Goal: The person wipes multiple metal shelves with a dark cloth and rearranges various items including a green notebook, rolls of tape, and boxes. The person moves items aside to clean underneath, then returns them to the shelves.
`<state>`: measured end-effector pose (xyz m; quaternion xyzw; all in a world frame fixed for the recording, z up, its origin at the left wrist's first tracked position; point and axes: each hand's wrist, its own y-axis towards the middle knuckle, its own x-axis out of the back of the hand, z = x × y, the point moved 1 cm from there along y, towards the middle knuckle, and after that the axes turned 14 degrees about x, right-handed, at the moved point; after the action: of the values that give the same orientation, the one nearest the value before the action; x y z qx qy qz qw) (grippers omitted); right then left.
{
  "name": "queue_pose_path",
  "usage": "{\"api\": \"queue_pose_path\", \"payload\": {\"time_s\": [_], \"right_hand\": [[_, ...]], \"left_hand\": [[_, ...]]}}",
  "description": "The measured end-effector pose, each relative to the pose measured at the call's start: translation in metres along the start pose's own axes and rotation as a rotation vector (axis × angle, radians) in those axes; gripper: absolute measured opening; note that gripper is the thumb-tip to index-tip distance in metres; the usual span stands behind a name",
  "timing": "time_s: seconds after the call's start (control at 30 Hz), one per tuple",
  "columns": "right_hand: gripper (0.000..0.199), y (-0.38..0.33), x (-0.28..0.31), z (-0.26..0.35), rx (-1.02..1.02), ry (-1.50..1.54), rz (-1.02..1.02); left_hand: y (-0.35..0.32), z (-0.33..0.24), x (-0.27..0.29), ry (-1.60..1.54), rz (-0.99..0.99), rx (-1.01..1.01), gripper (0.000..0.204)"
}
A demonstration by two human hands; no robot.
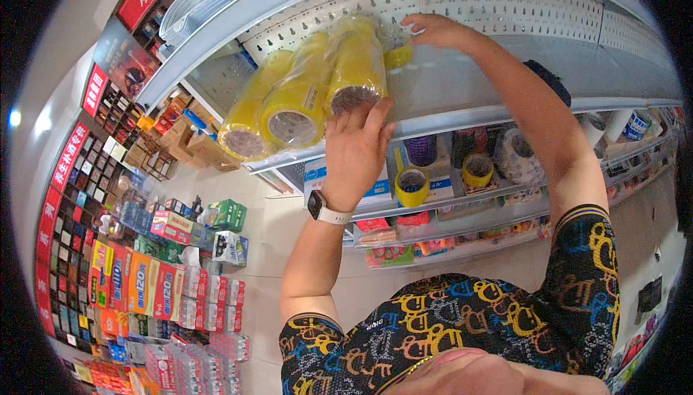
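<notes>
Three long packs of yellow tape rolls in clear plastic wrap lie side by side on the upper shelf (462, 106): a left pack (249, 110), a middle pack (299, 95) and a right pack (357, 63). Against the near end of the right pack rests my left hand (354, 146), fingers stretched out over the roll's edge. My right hand (437, 32) reaches to the back of the shelf, beside the loose wrap at that pack's far end, its fingers extended. A smaller yellow piece (398, 55) shows under that wrap. Whether my right fingertips touch the plastic I cannot tell.
A perforated white back panel (498, 16) rises behind the shelf. One dark object (548, 81) sits beyond my right arm. Lower shelves hold yellow tape rolls (412, 182) and a wrapped white roll (518, 153). Stacked boxed goods (155, 283) stand on the left.
</notes>
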<state>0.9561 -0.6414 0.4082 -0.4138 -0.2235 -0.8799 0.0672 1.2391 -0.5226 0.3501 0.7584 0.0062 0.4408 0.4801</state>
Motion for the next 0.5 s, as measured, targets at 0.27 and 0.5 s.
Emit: {"api": "queue_pose_path", "payload": {"time_s": [0.27, 0.5], "right_hand": [[0.060, 0.052, -0.058, -0.046, 0.030, -0.537, 0.027], [0.044, 0.035, -0.029, -0.052, 0.072, -0.786, 0.175]], "left_hand": [[-0.005, 0.004, -0.014, 0.019, -0.102, -0.009, 0.032], [-0.002, 0.000, -0.024, 0.035, -0.126, 0.083, 0.029]]}}
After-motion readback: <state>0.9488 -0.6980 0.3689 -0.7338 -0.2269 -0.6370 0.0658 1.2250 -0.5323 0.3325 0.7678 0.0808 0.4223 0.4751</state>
